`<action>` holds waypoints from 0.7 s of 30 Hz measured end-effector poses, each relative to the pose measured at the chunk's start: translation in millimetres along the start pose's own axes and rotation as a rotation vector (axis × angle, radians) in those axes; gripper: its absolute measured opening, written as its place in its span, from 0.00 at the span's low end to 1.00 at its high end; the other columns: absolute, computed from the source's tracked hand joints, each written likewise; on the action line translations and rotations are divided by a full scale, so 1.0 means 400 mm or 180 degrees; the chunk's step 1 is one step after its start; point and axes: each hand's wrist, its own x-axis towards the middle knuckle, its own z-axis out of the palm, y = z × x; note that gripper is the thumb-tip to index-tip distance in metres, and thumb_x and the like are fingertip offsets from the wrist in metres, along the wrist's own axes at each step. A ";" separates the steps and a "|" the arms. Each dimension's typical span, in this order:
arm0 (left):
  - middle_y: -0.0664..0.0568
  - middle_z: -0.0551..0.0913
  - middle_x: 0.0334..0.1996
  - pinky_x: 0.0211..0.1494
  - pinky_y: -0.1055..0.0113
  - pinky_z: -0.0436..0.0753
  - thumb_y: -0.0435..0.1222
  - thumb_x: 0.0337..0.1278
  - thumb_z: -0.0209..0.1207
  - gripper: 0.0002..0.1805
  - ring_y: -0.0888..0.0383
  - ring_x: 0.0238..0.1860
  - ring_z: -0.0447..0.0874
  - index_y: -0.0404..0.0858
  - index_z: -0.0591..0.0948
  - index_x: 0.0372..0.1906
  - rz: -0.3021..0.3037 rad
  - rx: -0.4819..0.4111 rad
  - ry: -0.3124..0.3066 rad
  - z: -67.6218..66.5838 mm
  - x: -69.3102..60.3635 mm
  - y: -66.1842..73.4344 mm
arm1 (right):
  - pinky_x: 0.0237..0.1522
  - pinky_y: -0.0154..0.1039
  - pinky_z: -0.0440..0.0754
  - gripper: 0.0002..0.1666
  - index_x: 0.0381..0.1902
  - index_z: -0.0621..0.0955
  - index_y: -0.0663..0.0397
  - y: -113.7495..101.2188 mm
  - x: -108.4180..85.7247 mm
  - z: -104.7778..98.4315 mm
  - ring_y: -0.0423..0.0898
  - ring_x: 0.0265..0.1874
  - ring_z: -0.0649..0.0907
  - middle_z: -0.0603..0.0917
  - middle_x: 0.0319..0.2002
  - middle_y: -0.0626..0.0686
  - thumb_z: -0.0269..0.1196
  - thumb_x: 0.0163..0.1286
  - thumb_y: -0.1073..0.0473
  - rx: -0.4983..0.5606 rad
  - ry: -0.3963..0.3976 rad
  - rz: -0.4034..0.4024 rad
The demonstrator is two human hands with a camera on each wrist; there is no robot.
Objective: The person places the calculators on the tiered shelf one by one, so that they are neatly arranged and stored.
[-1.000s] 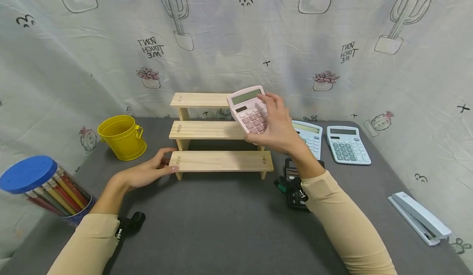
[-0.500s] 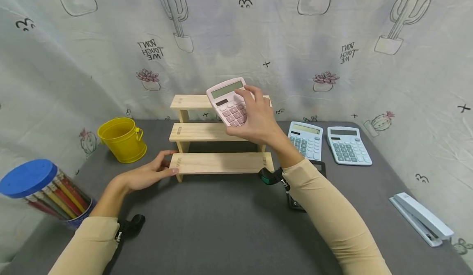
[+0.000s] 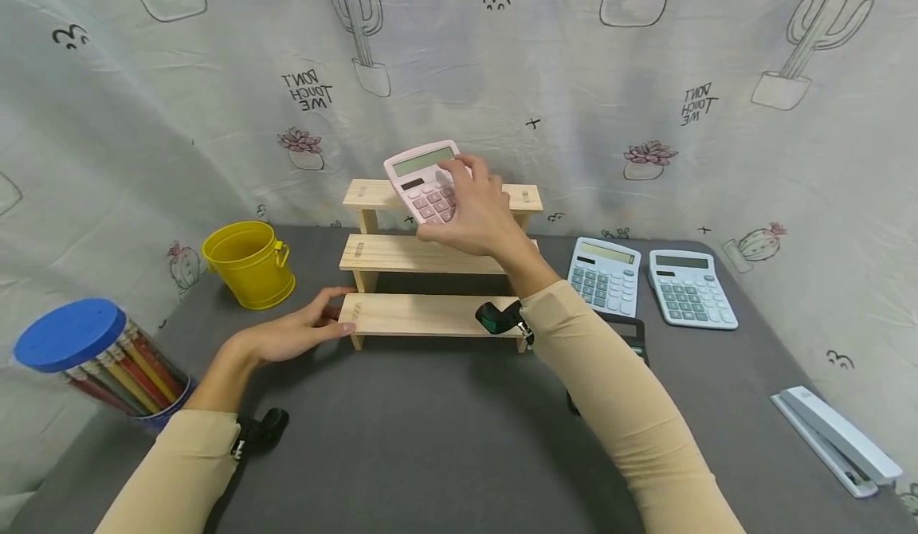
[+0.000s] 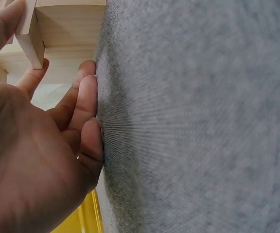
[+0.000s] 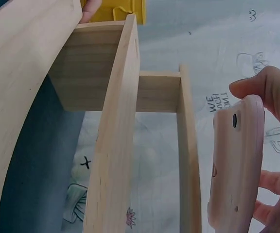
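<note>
A pink calculator point(image 3: 429, 187) is gripped by my right hand point(image 3: 476, 215) in front of the top step of a three-step wooden shelf point(image 3: 423, 315). It is tilted, with its screen and keys toward the head camera. In the right wrist view the calculator point(image 5: 237, 165) shows edge-on, apart from the topmost board point(image 5: 188, 160). My left hand point(image 3: 290, 336) steadies the left end of the lowest step. From the left wrist, thumb and index finger pinch the end of that board point(image 4: 30, 41), while the other fingers rest against the grey tabletop point(image 4: 193, 126).
To the left stand a yellow bucket point(image 3: 247, 271) and a blue-lidded tub of pencils point(image 3: 125, 371). Two light blue calculators point(image 3: 606, 275) lie right of the shelf. A black calculator point(image 3: 625, 328) is partly hidden under my right forearm. Far right lies a stapler point(image 3: 835, 438).
My right hand has carried the pink calculator leftward and slightly up, from the shelf's right side to its top middle. My left hand keeps its place on the lowest step.
</note>
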 end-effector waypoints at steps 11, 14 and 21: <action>0.31 0.62 0.73 0.69 0.38 0.67 0.59 0.76 0.52 0.44 0.36 0.73 0.63 0.50 0.41 0.81 -0.0048 0.0025 0.0011 0.001 0.003 0.010 | 0.60 0.54 0.66 0.60 0.78 0.63 0.38 -0.015 0.058 0.039 0.58 0.64 0.66 0.59 0.76 0.52 0.72 0.48 0.35 -0.0198 -0.0051 0.0215; 0.31 0.61 0.73 0.69 0.38 0.67 0.59 0.75 0.52 0.45 0.35 0.73 0.63 0.49 0.41 0.81 -0.0079 0.0042 0.0022 -0.001 0.004 0.011 | 0.63 0.54 0.65 0.56 0.77 0.65 0.40 -0.020 0.068 0.037 0.58 0.65 0.66 0.60 0.75 0.53 0.71 0.52 0.32 -0.0245 -0.0196 0.0234; 0.31 0.61 0.73 0.69 0.38 0.68 0.59 0.75 0.52 0.45 0.35 0.73 0.63 0.47 0.42 0.81 -0.0071 0.0067 0.0012 0.001 0.002 0.011 | 0.71 0.57 0.62 0.53 0.80 0.64 0.44 -0.008 0.077 -0.007 0.61 0.74 0.60 0.56 0.80 0.56 0.59 0.66 0.25 -0.0167 -0.0896 -0.0017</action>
